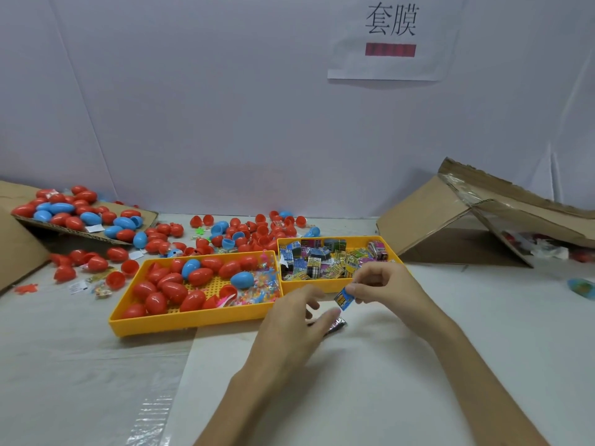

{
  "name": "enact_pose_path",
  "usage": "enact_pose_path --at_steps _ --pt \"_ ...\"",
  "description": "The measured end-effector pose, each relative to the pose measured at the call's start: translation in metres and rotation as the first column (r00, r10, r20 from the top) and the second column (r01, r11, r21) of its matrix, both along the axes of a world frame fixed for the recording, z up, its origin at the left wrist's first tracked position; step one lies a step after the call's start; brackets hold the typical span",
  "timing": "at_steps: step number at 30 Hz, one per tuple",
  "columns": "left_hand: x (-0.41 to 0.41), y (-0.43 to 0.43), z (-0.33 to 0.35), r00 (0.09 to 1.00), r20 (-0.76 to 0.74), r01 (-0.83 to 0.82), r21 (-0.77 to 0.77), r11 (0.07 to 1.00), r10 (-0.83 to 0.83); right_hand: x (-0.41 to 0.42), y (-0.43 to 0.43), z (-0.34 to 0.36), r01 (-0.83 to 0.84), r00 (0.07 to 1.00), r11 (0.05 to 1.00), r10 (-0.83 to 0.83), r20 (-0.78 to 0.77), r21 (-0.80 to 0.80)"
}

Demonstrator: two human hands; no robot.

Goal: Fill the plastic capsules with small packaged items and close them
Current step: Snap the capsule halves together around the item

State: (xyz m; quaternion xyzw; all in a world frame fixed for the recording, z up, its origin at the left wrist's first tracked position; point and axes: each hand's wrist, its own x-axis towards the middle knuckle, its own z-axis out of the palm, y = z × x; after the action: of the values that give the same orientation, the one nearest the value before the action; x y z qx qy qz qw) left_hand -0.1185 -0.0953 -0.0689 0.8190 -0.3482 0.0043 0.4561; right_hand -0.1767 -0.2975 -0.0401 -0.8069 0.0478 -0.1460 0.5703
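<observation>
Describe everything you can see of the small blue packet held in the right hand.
The small blue packet is a glossy printed wrapper, blue with yellow and white markings too small to read. It hangs tilted, its upper end pinched by the right hand, clear of the table, in front of the yellow tray of packets. The left hand is beside it, apparently not touching.

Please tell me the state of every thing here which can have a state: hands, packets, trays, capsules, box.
Right hand: pinches a blue packet.
Left hand: fingers loose, holding nothing.
Dark packet: lies on the table by the left hand.
Left tray: holds closed capsules and some open halves.
Right tray: full of packets.
Cardboard box: tipped on its side, open.
</observation>
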Motion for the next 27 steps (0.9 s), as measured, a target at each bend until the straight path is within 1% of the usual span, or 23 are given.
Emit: enact_pose_path --at_steps 3,5,7,10,13,15,17,22,27 --pt "-0.001 0.000 0.010 0.997 -0.079 0.003 -0.179 0.984 -0.017 0.000 0.008 0.001 -0.109 0.993 0.993 0.106 0.044 0.050" --pt "-0.001 0.001 0.014 0.989 -0.128 0.043 -0.222 0.974 -0.072 0.000 0.015 0.002 -0.168 0.984 0.984 0.164 0.070 0.053" --pt "-0.002 0.002 0.017 0.978 -0.172 0.075 -0.239 0.968 -0.119 0.000 0.021 0.003 -0.193 0.977 0.980 0.188 0.096 0.046" --pt "-0.002 0.004 0.022 0.953 -0.262 0.068 -0.312 0.948 -0.155 0.001 0.027 0.002 -0.141 0.981 0.989 0.134 0.138 0.047" --pt "0.001 0.007 0.022 0.938 -0.322 0.007 -0.361 0.933 -0.131 0.005 0.032 0.000 -0.029 0.990 0.999 0.033 0.138 -0.031" --pt "0.003 0.008 0.022 0.933 -0.349 -0.043 -0.356 0.934 -0.090 0.006 0.035 -0.002 -0.023 0.995 0.998 0.028 0.096 -0.054" --pt "0.003 0.008 0.022 0.926 -0.370 -0.064 -0.343 0.937 -0.073 0.007 0.038 -0.005 -0.047 0.995 0.998 0.051 0.088 -0.046" --pt "0.002 0.010 0.024 0.889 -0.448 -0.090 -0.372 0.924 -0.094 0.007 0.037 -0.006 -0.076 0.989 0.995 0.067 0.131 0.063" --pt "0.000 0.010 0.027 0.847 -0.515 -0.107 -0.409 0.906 -0.133 0.005 0.034 -0.002 -0.104 0.990 0.971 0.082 0.112 0.214"
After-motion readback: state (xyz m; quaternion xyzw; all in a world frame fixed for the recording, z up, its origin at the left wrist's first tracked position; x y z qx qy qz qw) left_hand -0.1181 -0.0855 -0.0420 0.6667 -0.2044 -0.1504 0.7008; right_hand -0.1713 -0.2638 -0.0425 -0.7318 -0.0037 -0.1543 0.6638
